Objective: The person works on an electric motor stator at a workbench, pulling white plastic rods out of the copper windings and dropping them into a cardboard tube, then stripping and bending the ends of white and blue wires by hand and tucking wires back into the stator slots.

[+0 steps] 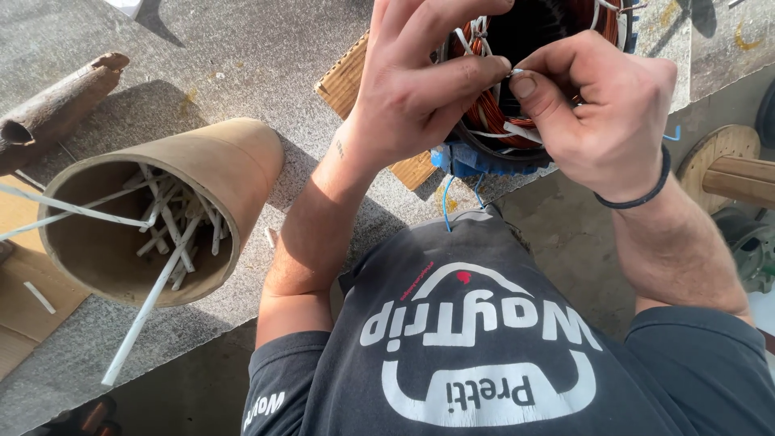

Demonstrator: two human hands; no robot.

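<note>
A round motor stator with copper windings and a blue plastic end piece sits at the edge of a grey stone bench. My left hand rests on its near rim, fingers curled over the copper coils. My right hand pinches a thin white sleeve or wire end against my left fingers, right above the windings. More white sleeves lie among the copper. Two blue wires hang down from the stator toward my shirt.
A wide cardboard tube with several white strips inside lies on the bench at left. A rusty pipe is at the far left. A wooden board lies under the stator. A wooden spool stands at right.
</note>
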